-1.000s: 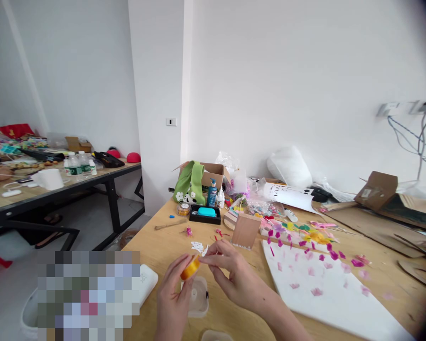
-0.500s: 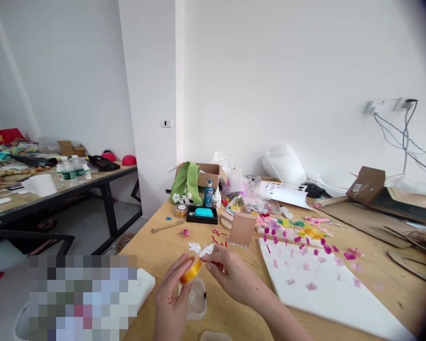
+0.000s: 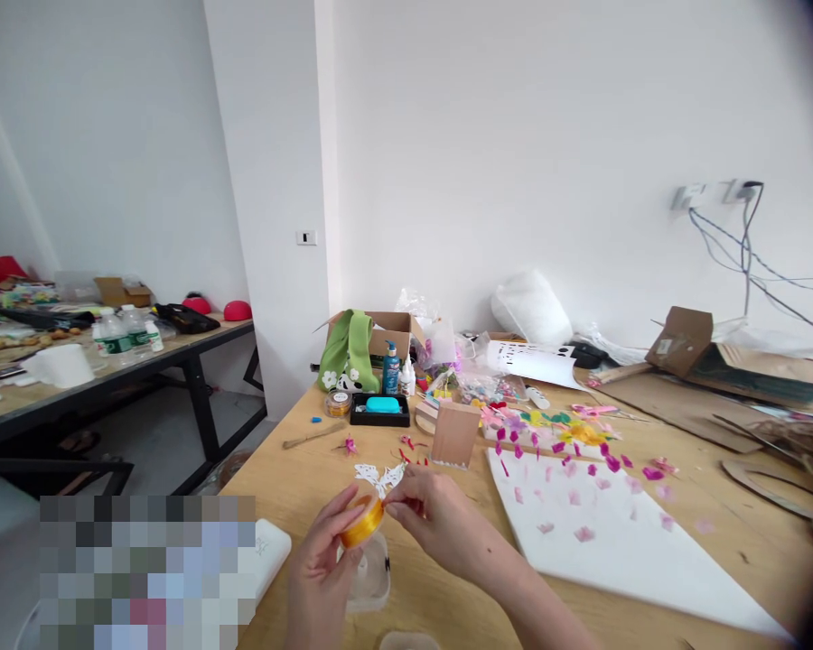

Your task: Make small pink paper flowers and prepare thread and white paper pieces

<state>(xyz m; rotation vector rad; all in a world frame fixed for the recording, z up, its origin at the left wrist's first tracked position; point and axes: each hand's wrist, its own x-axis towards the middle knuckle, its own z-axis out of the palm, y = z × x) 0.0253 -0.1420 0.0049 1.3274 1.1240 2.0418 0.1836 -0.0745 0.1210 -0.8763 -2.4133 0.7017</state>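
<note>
My left hand (image 3: 325, 546) is closed around a spool of golden-yellow thread (image 3: 364, 526), tilted above the table. At the spool's right edge, the thumb and index finger of my right hand (image 3: 428, 513) pinch together; whatever lies between them, perhaps the thread's end, is too small to make out. Just beyond the fingers is a white lacy butterfly-shaped piece (image 3: 372, 476), partly covered by my right hand. Below the spool a clear plastic box (image 3: 372, 587) stands on the table, partly hidden by my left hand.
A wooden block (image 3: 455, 435) stands upright past my hands. To the right lies a white board (image 3: 596, 551) scattered with pink petals. Farther back are a black tray (image 3: 379, 418) with a turquoise item, a blue pump bottle (image 3: 391, 368) and a green bag (image 3: 349, 352). A white power bank (image 3: 271, 552) lies left.
The camera view has shifted slightly to the right. My left hand still holds the spool, and my right fingers stay pinched at its edge with barely any movement.
</note>
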